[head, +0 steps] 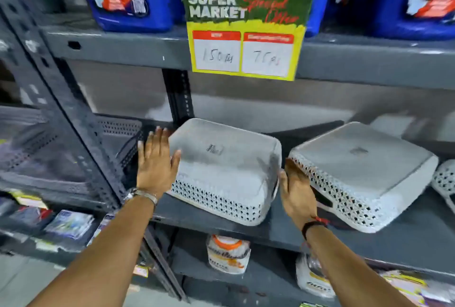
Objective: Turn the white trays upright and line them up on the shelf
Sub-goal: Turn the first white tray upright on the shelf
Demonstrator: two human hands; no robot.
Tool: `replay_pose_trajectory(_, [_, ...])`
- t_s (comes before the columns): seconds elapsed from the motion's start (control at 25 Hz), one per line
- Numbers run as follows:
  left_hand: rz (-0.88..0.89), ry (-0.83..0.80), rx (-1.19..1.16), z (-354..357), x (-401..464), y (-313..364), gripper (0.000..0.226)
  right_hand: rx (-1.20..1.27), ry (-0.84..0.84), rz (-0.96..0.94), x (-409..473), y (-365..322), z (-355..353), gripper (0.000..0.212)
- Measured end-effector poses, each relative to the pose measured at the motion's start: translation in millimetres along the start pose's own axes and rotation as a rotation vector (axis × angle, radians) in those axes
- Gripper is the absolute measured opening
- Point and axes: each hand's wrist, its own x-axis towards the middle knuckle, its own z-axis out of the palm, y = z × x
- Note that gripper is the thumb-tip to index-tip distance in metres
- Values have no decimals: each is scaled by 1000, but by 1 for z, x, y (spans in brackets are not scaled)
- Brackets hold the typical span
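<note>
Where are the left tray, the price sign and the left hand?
left tray [221, 151], head view, its upturned flat bottom
price sign [246, 33], head view, its middle
left hand [155, 159], head view, back of hand

The two trays [225, 159] [364, 171] sit close together, with a thin gap between them. The shelf [406, 237] front edge is bare. A post [81, 119] blocks the left.

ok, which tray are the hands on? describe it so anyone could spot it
Find the yellow-green offer sign hanging from the upper shelf. On the grey shelf right below it sits an upside-down white tray, between the left hand and right hand. Unlike the skewed tray to its right, it sits square and nearest the dark basket.
</note>
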Motion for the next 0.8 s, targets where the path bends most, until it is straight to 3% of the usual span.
replay_pose_trajectory(0.08, [-100,-61,-63,9,29,-15,73,63,55,64,10,1,16,55])
replay_pose_trajectory(0.16, [-101,-118,-37,20,57,-29,72,148,99,184,17,-1,29,66])
replay_pose_trajectory(0.32, [-71,-509,-68,38,92,-32,61,276,132,404,31,-9,42,47])
replay_pose_trajectory(0.4, [-117,-632,-163,50,107,-34,61,287,106,511,37,-13,43,49])
replay_pose_trajectory(0.56, [-448,-568,-619,68,124,-44,67,327,160,682,48,-12,53,65])
replay_pose_trajectory(0.68, [-548,-647,-780,72,132,-48,68,443,-47,675,49,-17,53,111])
replay_pose_trajectory(0.72, [-540,-657,-781,68,132,-46,66,494,-102,683,51,-18,51,104])
replay_pose_trajectory(0.8, [-563,-633,-792,63,127,-46,64,533,-169,630,48,-27,45,54])
